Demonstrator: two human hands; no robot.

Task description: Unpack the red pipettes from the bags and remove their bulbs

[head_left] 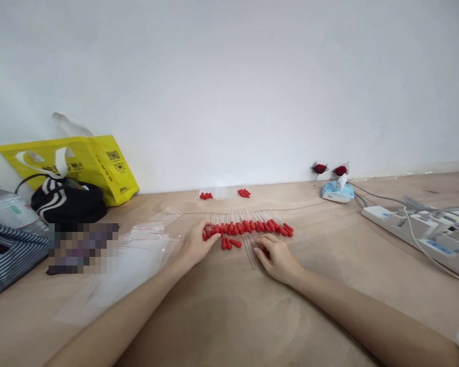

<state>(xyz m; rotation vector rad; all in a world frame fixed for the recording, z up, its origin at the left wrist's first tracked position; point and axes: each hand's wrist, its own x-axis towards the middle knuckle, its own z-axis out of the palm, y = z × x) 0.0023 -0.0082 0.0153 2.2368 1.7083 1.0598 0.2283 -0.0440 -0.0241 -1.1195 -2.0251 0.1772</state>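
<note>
A row of clear glass droppers with red rubber bulbs (252, 226) lies on the tan table (222, 316) in front of me. My left hand (193, 245) rests at the row's left end, fingers curled around the outermost red bulbs. My right hand (275, 256) lies just below the row, fingers bent and pinching thin clear glass tubes (249, 251). Two loose red bulbs (229, 243) lie between my hands. Farther back, two small groups of red-bulbed droppers (225, 193) lie near the wall.
Clear zip bags (145, 244) lie left of my left hand. A yellow bag (80, 163), black striped bag (67, 201) and striped cloth (7, 260) crowd the left. A white power strip with cables (424, 232), a tissue pack (337, 191) and two red roses (330, 169) are right.
</note>
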